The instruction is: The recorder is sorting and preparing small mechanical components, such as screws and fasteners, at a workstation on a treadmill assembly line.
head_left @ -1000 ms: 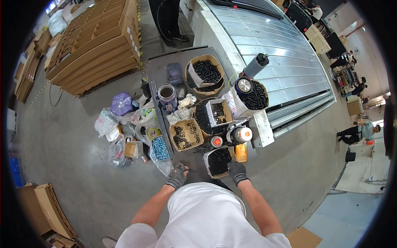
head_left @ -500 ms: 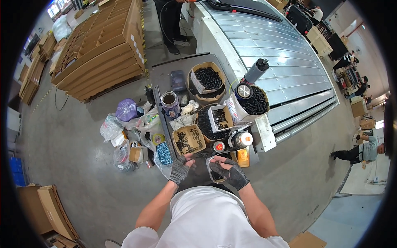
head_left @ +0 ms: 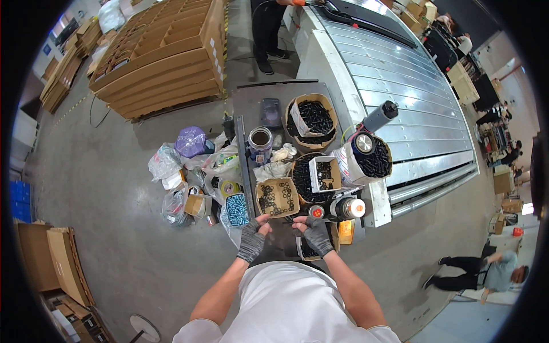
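My left hand (head_left: 252, 239), in a grey fingerless glove, is just in front of a cardboard box of small dark rings (head_left: 276, 198). Its bare thumb and fingertips are drawn together; what they hold, if anything, is too small to make out. Across a narrow gap is my right hand (head_left: 316, 235), gloved alike, with fingers pinched and pointing toward the left one. Anything in that pinch is also too small to name. Partly hidden under the right hand sits an open box of black parts (head_left: 309, 250).
Boxes of black bolts (head_left: 314, 116) and a white tray (head_left: 325, 174) crowd the dark table. A steel flask (head_left: 347, 207) stands at the right, an open jar (head_left: 261, 143) at the left. Beyond are a metal roller table (head_left: 412, 143), stacked cartons (head_left: 166, 74) and a walking person (head_left: 480, 271).
My right hand has gone from spread fingers to a pinch, closer to the left hand. The whole view has shifted, placing the table farther right. The person at the right has moved nearer.
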Demonstrator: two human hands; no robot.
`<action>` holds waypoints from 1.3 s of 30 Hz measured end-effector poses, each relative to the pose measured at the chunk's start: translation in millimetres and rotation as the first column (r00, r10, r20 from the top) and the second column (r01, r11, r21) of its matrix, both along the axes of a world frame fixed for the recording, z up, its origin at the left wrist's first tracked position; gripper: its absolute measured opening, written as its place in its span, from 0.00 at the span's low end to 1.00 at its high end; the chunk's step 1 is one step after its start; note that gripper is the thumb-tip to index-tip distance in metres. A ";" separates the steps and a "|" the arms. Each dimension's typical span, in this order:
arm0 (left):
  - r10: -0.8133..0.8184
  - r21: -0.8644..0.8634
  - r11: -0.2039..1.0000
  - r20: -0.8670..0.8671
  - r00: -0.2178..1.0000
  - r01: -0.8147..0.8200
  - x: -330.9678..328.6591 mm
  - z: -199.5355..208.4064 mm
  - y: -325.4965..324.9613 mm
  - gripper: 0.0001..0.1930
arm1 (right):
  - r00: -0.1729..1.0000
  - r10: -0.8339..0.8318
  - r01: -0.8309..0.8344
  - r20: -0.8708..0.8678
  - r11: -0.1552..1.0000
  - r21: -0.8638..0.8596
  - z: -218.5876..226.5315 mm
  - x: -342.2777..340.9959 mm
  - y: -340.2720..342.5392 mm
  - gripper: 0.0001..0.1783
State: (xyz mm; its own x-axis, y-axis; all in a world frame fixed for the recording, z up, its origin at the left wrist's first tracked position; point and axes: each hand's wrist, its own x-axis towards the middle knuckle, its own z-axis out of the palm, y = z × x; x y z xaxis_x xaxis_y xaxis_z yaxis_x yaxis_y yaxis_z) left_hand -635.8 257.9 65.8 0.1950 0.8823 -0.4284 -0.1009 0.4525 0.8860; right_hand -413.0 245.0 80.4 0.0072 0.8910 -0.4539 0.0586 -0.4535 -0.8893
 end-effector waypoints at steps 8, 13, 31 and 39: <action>0.189 -0.115 0.975 -0.027 0.982 -0.191 -55.3 -36.0 -44.5 0.16 | 0.583 0.249 -0.503 0.773 0.858 0.102 -66.8 -31.6 86.4 0.10; 0.144 -0.098 0.982 -0.176 0.974 -0.163 -60.9 -55.8 -64.7 0.14 | 0.363 0.454 -0.646 0.814 0.752 -0.131 -106.5 -42.7 113.3 0.11; 0.207 -0.088 0.974 -0.036 0.978 -0.210 -35.5 -39.7 -33.9 0.14 | 0.390 0.541 -0.648 0.745 0.736 -0.196 -133.1 -38.6 112.3 0.11; 0.231 -0.054 0.972 0.083 0.969 -0.227 -23.2 -2.4 6.7 0.13 | 0.891 0.449 -0.448 -0.064 0.850 -0.278 -4.5 -43.3 116.8 0.13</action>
